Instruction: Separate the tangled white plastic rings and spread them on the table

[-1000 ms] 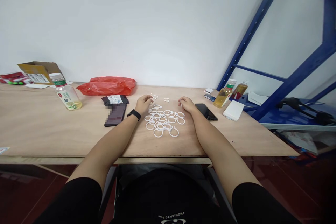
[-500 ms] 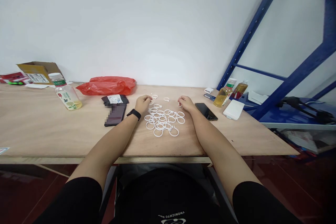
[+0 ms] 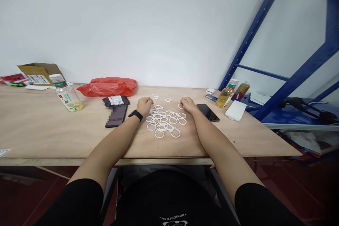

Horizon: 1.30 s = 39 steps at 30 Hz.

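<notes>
Many white plastic rings (image 3: 173, 121), each with a small tab or clasp, lie in a loose overlapping pile on the wooden table (image 3: 90, 141). Beyond the pile, a lone ring (image 3: 167, 100) and another ring (image 3: 156, 97) lie flat on the wood. My left hand (image 3: 144, 104) is closed at the pile's far left, pinching a white ring (image 3: 152, 106) partly hidden by the fingers. At the far right of the pile, my right hand (image 3: 187, 103) pinches another white ring (image 3: 180, 106) that hangs below its fingertips.
Left of my forearm lie a dark phone-like object (image 3: 117, 116), a red plastic bag (image 3: 108, 87), a drink bottle (image 3: 66, 95) and a cardboard box (image 3: 39, 72). To the right are a phone (image 3: 208, 112), a white case (image 3: 235, 110), another bottle (image 3: 226, 95) and a blue metal frame (image 3: 254, 31).
The ring in my right hand has turned, so more of its loop shows. My left hand has shifted very slightly; the pile looks unchanged.
</notes>
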Motion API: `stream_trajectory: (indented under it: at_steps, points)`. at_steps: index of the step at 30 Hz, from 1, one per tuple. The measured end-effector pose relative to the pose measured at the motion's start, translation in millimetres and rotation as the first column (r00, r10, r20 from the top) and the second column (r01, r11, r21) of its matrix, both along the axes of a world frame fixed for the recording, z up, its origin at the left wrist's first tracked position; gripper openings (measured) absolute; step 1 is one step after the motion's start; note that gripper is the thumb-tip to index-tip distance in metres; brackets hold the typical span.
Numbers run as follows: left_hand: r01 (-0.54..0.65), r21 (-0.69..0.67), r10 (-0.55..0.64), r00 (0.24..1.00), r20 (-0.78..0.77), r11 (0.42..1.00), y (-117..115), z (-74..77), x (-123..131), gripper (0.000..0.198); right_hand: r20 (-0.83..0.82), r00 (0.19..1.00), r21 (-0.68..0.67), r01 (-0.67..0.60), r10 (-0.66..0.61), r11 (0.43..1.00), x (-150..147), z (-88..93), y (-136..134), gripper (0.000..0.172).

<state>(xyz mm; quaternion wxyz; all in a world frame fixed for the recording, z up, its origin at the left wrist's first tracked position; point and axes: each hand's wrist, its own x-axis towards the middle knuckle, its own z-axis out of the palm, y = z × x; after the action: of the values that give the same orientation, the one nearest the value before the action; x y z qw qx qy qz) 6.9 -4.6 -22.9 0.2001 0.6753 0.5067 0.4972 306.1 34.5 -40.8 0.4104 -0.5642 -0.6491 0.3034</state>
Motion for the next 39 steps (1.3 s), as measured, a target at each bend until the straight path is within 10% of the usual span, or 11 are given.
stream_trajectory:
  at_steps: [8, 13, 20, 26, 39]
  points:
    - [0.277, -0.113, -0.285, 0.956, -0.068, 0.954, -7, -6.7, 6, 0.029, 0.065, 0.998, 0.081, 0.008, -0.014, 0.997, -9, 12.2, -5, 0.019]
    - [0.213, -0.120, -0.236, 0.940, -0.245, 0.970, -7, -5.0, 7, 0.027, 0.230, 0.973, 0.237, -0.088, 0.032, 0.967, -38, 26.5, -17, 0.020]
    - [0.069, -0.018, -0.071, 0.985, -0.157, 0.997, 22, -10.4, 3, 0.030, 0.072, 0.939, 0.009, -0.337, 0.335, 0.942, -71, 20.9, -26, 0.030]
    - [0.040, -0.107, -0.065, 0.970, -0.234, 0.993, 64, -14.8, 2, 0.024, 0.316, 0.943, 0.146, -0.159, 0.106, 0.976, -60, 9.2, -1, 0.027]
    - [-0.007, -0.126, -0.074, 0.773, -0.630, 0.992, 89, -19.5, 14, 0.036, 0.517, 0.849, 0.153, -0.220, 0.112, 0.964, -27, -4.2, 6, 0.050]
